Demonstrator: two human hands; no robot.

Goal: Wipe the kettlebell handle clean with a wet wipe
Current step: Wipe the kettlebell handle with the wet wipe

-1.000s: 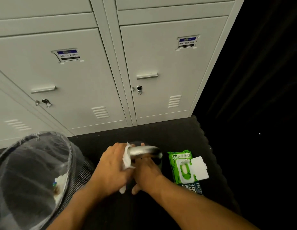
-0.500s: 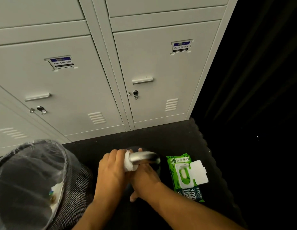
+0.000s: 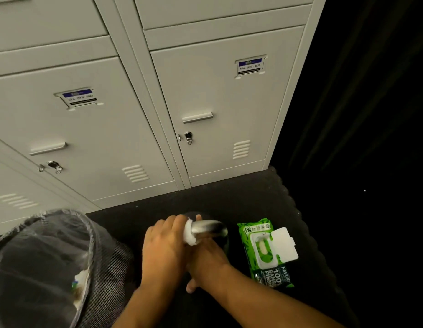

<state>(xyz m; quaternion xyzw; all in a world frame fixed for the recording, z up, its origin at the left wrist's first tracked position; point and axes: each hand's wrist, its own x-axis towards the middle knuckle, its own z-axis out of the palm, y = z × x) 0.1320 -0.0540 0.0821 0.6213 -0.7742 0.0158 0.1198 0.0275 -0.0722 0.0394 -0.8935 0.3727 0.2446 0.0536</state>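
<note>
The left hand gripped a white wet wipe around the left end of the shiny metal kettlebell handle. The right hand rested below the handle, fingers' state indiscernible. Just right lay a green wipes pack.

Two bare forearms, left hand, right hand, no sleeves

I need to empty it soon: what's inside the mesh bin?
The mesh bin has a clear plastic liner; white crumpled waste shows near its right wall. Deeper contents are too dim to tell.
</note>
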